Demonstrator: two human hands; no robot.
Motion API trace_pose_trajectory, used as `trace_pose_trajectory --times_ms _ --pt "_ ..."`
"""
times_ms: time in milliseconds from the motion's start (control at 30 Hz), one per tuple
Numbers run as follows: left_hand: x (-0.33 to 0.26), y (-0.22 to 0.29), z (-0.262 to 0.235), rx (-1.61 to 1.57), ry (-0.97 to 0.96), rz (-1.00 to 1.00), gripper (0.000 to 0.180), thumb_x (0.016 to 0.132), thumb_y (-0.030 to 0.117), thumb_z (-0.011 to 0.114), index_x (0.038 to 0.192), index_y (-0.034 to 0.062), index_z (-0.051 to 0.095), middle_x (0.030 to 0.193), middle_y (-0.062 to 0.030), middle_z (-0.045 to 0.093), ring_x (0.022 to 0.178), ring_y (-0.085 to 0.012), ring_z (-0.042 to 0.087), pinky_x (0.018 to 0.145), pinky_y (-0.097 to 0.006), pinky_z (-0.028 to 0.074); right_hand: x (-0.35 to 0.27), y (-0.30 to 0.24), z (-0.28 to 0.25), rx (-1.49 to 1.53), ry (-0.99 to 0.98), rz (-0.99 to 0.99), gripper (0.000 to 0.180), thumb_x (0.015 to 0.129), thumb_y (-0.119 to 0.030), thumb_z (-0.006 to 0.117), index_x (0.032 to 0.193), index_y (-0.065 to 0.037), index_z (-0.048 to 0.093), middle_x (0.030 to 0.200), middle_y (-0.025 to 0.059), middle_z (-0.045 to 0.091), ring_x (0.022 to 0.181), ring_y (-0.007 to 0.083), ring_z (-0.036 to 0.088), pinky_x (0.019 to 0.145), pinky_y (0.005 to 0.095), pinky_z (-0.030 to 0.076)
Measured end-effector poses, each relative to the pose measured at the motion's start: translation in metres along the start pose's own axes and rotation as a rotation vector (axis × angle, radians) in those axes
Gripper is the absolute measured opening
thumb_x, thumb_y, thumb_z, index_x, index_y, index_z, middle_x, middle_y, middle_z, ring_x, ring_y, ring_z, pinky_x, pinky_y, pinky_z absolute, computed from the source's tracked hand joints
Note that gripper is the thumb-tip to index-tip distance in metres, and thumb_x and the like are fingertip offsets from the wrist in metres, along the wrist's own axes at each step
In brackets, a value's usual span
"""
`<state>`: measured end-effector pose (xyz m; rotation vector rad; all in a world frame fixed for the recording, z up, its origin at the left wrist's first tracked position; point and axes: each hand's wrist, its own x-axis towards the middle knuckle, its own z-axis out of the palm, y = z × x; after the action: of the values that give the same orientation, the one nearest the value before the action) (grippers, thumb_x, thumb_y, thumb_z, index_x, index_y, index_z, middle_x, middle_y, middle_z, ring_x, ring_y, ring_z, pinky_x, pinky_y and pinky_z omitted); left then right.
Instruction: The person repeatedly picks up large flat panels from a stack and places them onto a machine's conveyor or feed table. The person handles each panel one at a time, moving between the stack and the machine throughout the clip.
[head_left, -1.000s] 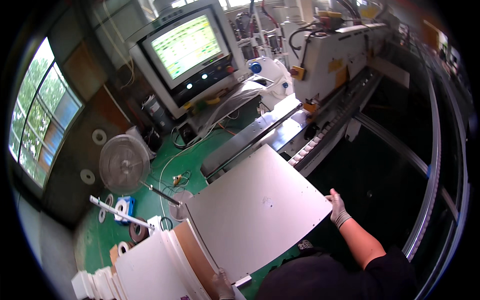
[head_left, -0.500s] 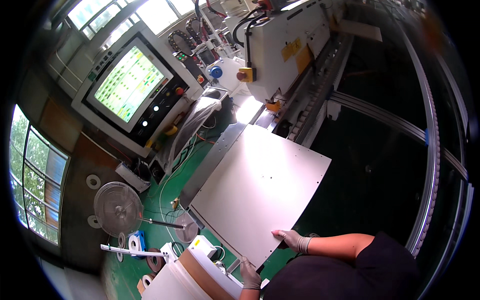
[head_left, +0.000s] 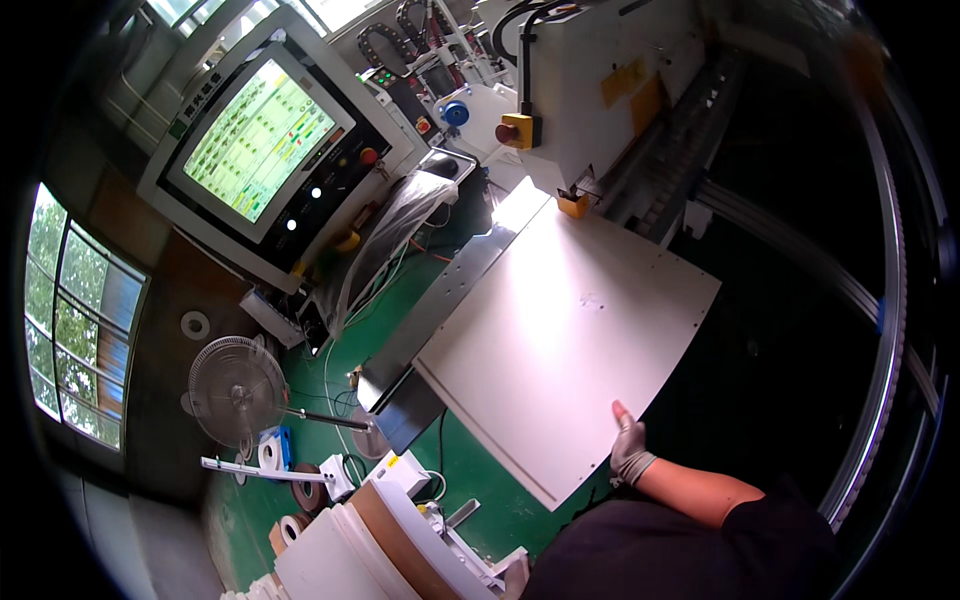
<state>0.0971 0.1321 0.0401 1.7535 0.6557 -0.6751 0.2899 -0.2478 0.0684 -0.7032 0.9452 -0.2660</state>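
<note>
White panel (head_left: 540, 350) (flat, smooth, small holes near its edges) lies partly on the metal ledge (head_left: 450, 298), far corner by the machine (head_left: 590, 110). Right hand (head_left: 628, 447) clamped on its near edge, thumb uppermost — presumably supporting overhang. Left hand (head_left: 516, 578) mostly cut off — grip cannot be told.

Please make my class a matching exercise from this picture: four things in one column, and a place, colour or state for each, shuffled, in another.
Column one
1. white panel
2. right grip
3. fan
4. monitor

Column two
A. round, with a wire cage, in the left part of the picture
B. lit, with a mostly pale green and yellow display
C. flat, with small dark dots near its edges
D. at the white panel's near right edge, thumb uppermost

Right pairs: 1-C, 2-D, 3-A, 4-B.
</note>
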Motion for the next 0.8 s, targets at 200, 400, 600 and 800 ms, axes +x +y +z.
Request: trace_pose_trajectory --times_ms 200,400,600,800 --pt "-0.027 -0.043 0.007 0.152 0.016 -0.165 0.049 0.109 0.041 0.040 0.103 0.0009 0.066 0.090 -0.0140 0.073 0.075 -0.0271 0.069 0.065 -0.042 0.054 0.076 -0.072 -0.010 0.259 -0.043 -0.034 0.054 0.097 -0.040 0.074 0.130 0.001 0.066 0.127 0.0084 0.068 0.123 0.0207 0.060 0.112 0.0428 0.046" --pt "-0.017 -0.064 0.007 0.170 0.031 -0.087 0.041 0.107 0.032 0.043 0.093 0.0009 0.067 0.085 -0.0132 0.073 0.072 -0.0248 0.069 0.064 -0.041 0.053 0.077 -0.153 0.006 0.377 -0.301 0.047 0.061 0.101 -0.052 0.060 0.138 -0.004 0.059 0.136 0.0134 0.065 0.126 0.0322 0.063 0.110 0.0482 0.050" --pt "0.048 -0.041 0.043 0.377 0.094 0.416 0.037 0.106 0.031 0.052 0.100 -0.0007 0.071 0.098 -0.0137 0.075 0.089 -0.0247 0.072 0.079 -0.039 0.057 0.079 -0.095 -0.002 0.180 -0.106 -0.025 0.064 0.099 -0.059 0.060 0.139 -0.010 0.059 0.132 0.0083 0.067 0.119 0.0299 0.067 0.102 0.0458 0.055" --pt "-0.002 0.004 0.069 0.236 0.210 0.287 0.033 0.103 0.030 0.056 0.102 0.0024 0.075 0.111 -0.0189 0.074 0.099 -0.0332 0.072 0.090 -0.043 0.057 0.109 -0.158 -0.005 0.100 -0.041 0.056 0.055 0.092 -0.068 0.064 0.120 -0.021 0.066 0.111 -0.0020 0.072 0.090 0.0237 0.072 0.061 0.0373 0.054"
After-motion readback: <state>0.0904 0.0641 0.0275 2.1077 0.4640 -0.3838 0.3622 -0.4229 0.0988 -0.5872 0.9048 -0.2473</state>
